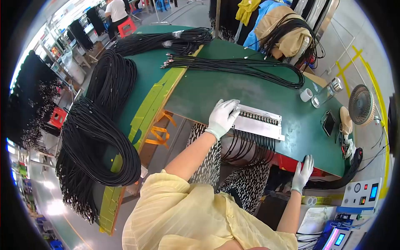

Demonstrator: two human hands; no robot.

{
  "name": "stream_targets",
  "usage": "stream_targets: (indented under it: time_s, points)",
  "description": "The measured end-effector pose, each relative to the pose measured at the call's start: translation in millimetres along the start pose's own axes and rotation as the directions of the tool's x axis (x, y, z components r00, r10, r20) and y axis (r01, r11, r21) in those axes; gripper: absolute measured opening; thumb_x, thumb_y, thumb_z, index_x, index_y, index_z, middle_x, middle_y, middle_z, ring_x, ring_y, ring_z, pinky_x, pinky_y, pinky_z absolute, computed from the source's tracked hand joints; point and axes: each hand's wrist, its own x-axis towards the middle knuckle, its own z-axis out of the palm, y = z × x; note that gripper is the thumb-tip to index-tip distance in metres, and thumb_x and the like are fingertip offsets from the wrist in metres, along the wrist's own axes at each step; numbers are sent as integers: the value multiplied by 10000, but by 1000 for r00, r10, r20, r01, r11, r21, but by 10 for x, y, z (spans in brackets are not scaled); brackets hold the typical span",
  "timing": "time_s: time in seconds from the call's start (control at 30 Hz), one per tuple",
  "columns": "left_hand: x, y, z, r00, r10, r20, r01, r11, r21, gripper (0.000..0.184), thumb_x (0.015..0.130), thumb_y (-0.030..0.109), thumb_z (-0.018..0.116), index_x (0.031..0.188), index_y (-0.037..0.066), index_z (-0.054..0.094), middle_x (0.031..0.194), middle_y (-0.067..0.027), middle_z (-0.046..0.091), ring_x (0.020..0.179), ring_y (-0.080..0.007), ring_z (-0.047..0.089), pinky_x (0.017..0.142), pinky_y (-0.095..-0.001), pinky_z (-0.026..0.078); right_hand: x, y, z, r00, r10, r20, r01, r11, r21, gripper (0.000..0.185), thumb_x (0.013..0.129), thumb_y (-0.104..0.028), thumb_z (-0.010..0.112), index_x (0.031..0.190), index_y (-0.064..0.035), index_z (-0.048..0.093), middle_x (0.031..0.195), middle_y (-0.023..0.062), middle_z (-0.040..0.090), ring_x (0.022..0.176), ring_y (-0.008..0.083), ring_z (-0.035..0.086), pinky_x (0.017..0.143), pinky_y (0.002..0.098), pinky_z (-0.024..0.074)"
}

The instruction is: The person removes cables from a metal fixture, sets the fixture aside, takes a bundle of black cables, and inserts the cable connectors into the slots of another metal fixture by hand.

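A long metal fixture [258, 128] lies near the table's front edge, with a row of small cable ends set in its slot. From it several black cables [250, 146] hang over the edge toward my lap. My left hand [223, 118], in a white glove, grips the fixture's left end with fingers bent; the fingertips partly hide that corner. To the right, my right hand [303, 173], also gloved, is at the table edge with fingers stretched out and nothing visible in it.
Black cable bundles [102, 125] cover the left table; another bundle [237, 66] lies at the back. A glass bottle [327, 92], white roll [306, 95], phone [328, 123] and fan [361, 105] are right. A control box [361, 193] stands lower right. A person [116, 14] sits far back.
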Motion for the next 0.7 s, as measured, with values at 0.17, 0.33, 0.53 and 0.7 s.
stream_targets:
  time_s: [0.17, 0.33, 0.53, 0.7]
  points:
    - [-12, 40, -20, 1000, 4, -14, -3, 1000, 15, 343, 930, 283, 577, 1180, 57, 638, 1192, -123, 657, 1118, -279, 604, 1078, -436, 381, -5, -17, -28, 999, 31, 12, -31, 999, -26, 503, 956, -237, 557, 1406, -38, 450, 1481, 142, 429, 1401, 327, 347, 1145, 506, 221]
    - [-7, 19, -5, 1000, -3, 4, 3, 1000, 12, 340, 941, 290, 564, 1184, 64, 639, 1203, -116, 654, 1121, -282, 600, 1081, -446, 375, -4, -50, -26, 998, 56, 13, -55, 997, -52, 486, 941, -229, 571, 1378, -34, 481, 1465, 138, 449, 1396, 318, 357, 1147, 538, 203]
    - [-10, 24, -12, 1000, -12, 18, 12, 1000, 14, 338, 932, 280, 574, 1194, 75, 637, 1212, -116, 649, 1128, -280, 597, 1081, -442, 373, -1, -76, -47, 998, 61, 6, -61, 998, -27, 475, 935, -220, 577, 1363, -31, 494, 1454, 137, 460, 1389, 307, 367, 1159, 507, 202]
    - [-1, 11, -27, 998, -20, 60, 17, 998, 57, 349, 934, 274, 577, 1208, 65, 631, 1227, -125, 643, 1147, -285, 587, 1093, -432, 362, 1, -68, -58, 998, 58, 0, -58, 998, 2, 470, 907, -237, 615, 1323, -31, 540, 1426, 164, 487, 1370, 324, 389, 1157, 494, 207]
